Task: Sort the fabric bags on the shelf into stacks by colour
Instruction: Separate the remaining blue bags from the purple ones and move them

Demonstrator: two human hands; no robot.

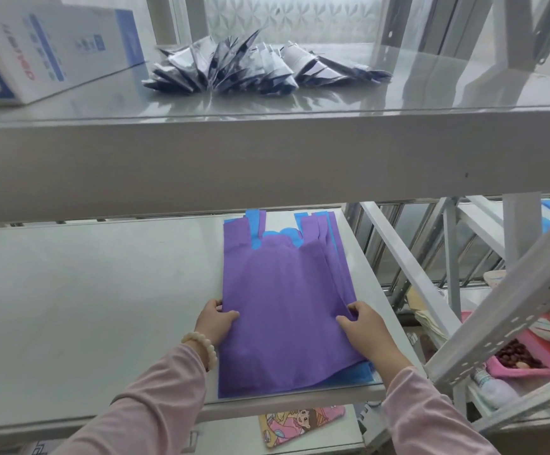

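the left hand [216, 318] and the right hand [364, 323] each pinch a side edge of the top purple bag [283, 307], thumbs on top and fingers curled under, so both are nearly closed on it. the bag lies flat on a pile with blue bags [360, 372] by the right edge of the shelf [86, 307], its long side running front to back and its handles pointing to the back. on the upper shelf's left end sits a white and blue box [47, 47] with writing too blurry to read.

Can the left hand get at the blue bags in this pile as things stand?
Probably not directly: the purple bag lies over the blue bags, leaving only edges showing, and the left hand grips the purple bag's side.
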